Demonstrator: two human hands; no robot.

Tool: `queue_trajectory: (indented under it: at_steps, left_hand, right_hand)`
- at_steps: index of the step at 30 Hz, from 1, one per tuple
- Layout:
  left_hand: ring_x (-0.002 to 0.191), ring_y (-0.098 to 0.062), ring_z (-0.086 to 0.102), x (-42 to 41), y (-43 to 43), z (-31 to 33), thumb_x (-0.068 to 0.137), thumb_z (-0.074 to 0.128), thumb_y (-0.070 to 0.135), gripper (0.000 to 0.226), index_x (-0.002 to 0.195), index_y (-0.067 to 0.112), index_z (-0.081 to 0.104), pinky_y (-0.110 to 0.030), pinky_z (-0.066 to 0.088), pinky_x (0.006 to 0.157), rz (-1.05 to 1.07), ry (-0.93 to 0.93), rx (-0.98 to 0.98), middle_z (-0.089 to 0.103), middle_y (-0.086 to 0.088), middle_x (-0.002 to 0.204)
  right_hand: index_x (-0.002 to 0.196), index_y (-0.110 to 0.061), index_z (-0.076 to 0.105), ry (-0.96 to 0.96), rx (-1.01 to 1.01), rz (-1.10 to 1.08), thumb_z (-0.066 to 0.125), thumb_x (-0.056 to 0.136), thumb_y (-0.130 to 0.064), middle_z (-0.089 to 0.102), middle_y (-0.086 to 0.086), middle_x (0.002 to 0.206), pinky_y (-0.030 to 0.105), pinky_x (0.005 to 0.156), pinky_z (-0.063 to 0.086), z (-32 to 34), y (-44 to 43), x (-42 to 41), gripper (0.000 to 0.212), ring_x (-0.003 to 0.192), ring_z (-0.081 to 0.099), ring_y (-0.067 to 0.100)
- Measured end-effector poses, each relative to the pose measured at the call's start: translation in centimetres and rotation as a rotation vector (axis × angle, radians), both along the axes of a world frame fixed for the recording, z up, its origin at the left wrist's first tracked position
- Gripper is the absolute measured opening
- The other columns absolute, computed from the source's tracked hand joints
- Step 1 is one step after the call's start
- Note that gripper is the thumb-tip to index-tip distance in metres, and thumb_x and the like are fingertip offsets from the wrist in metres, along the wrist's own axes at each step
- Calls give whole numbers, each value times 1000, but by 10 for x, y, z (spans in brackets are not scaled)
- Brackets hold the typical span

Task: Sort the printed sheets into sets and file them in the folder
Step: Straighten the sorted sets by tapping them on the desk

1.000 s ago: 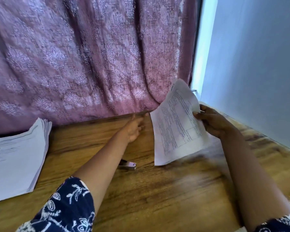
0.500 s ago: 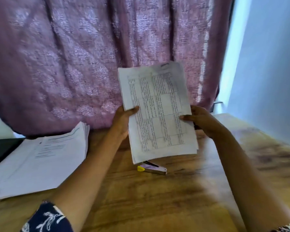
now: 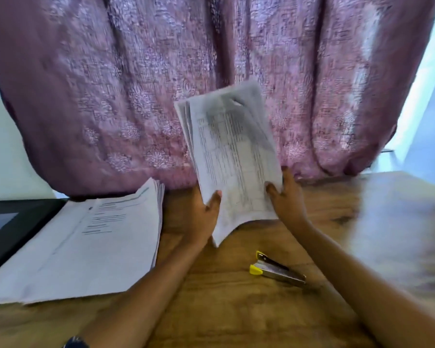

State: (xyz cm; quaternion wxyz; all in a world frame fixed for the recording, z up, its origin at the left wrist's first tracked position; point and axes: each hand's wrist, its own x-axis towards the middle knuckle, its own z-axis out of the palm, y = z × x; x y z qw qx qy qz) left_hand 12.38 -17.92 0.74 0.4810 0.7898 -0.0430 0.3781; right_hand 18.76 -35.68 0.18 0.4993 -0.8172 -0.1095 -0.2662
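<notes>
A set of printed sheets (image 3: 231,151) stands upright above the wooden table, tilted slightly left, its top edges fanned. My left hand (image 3: 201,217) grips its lower left edge, thumb across the front. My right hand (image 3: 286,199) holds its lower right edge, thumb on the front and fingers behind. A thick pile of printed sheets (image 3: 86,242) lies flat on the table at the left. A black folder (image 3: 13,222) sits under the pile's far left side, mostly covered and cut off by the frame.
A small stapler (image 3: 276,270) with yellow ends lies on the wooden table (image 3: 236,310) below the held set. A purple patterned curtain (image 3: 161,84) hangs along the table's back edge. A pale wall (image 3: 432,121) bounds the right side.
The held set went from my right hand alone to both hands and now tilts left with my grips lower on it. The view swung right, bringing the pile and folder into view.
</notes>
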Motion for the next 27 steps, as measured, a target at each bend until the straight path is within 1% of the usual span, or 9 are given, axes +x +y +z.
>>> queue_trajectory:
  at_steps: [3, 5, 9, 13, 16, 18, 21, 24, 27]
  left_hand:
    - [119, -13, 46, 8, -3, -5, 92, 60, 3, 36, 127, -2, 53, 10, 28, 76, 28, 17, 22, 54, -2, 123]
    - [121, -21, 53, 15, -3, -15, 93, 60, 7, 29, 121, 15, 57, 7, 31, 75, 12, 71, -21, 56, 3, 116]
    - [110, -3, 46, 16, -1, -4, 96, 55, 8, 35, 130, 0, 53, 10, 30, 66, -90, 87, -174, 46, 10, 120]
    - [114, -22, 60, 21, 1, 11, 94, 57, 5, 32, 127, 4, 59, -1, 44, 62, -207, 202, -594, 63, -7, 125]
    - [85, -13, 68, 22, -4, 11, 94, 55, 1, 27, 118, 13, 62, -20, 51, 60, -233, 246, -900, 70, 0, 107]
    - [69, -8, 69, 25, -9, 0, 96, 53, 3, 24, 104, 25, 61, -24, 52, 55, -274, 252, -1022, 70, 7, 92]
    - [101, -26, 67, 28, -23, -12, 92, 60, 11, 18, 107, 21, 60, -36, 55, 76, -423, 308, -1089, 68, -6, 111]
    - [112, -20, 63, 22, -13, 1, 76, 70, 37, 47, 119, 20, 60, -36, 51, 96, -613, 290, -1054, 67, -3, 122]
    - [114, -23, 62, 26, 40, 25, 69, 50, 75, 82, 126, 18, 62, -36, 53, 93, -770, 126, -1228, 65, -5, 126]
  right_hand:
    - [129, -6, 46, -5, -9, 30, 56, 93, -9, 63, 8, 110, 38, 78, 52, -6, 0, 3, 38, 95, 61, 22]
    - [132, -7, 45, 66, -68, 58, 55, 93, -8, 62, 11, 116, 31, 80, 48, -22, 5, -2, 40, 103, 60, 24]
    - [127, -5, 46, -9, 3, 20, 56, 94, -10, 58, 1, 103, 17, 65, 45, -12, 5, 2, 36, 91, 58, 16]
    - [120, -13, 48, 102, 388, 82, 67, 86, -11, 64, -3, 100, 26, 65, 54, 9, -5, 4, 38, 82, 65, 10]
    - [118, -12, 54, 329, 779, 245, 68, 85, -12, 69, -5, 90, 23, 56, 50, 12, -5, -1, 36, 75, 68, 8]
    - [107, -15, 62, 490, 799, 402, 66, 86, -10, 73, -1, 89, 28, 62, 49, 6, 10, -8, 22, 85, 66, 19]
    - [100, -17, 63, 525, 802, 404, 62, 87, -3, 72, 2, 94, 32, 60, 54, 3, 35, -18, 19, 86, 68, 21]
    - [96, -17, 64, 431, 793, 309, 62, 86, 1, 72, 5, 100, 35, 70, 55, 13, 21, -12, 21, 88, 68, 20]
    - [101, -8, 64, 438, 662, 266, 62, 85, 3, 71, 10, 103, 34, 70, 56, 27, -21, 1, 20, 84, 68, 21]
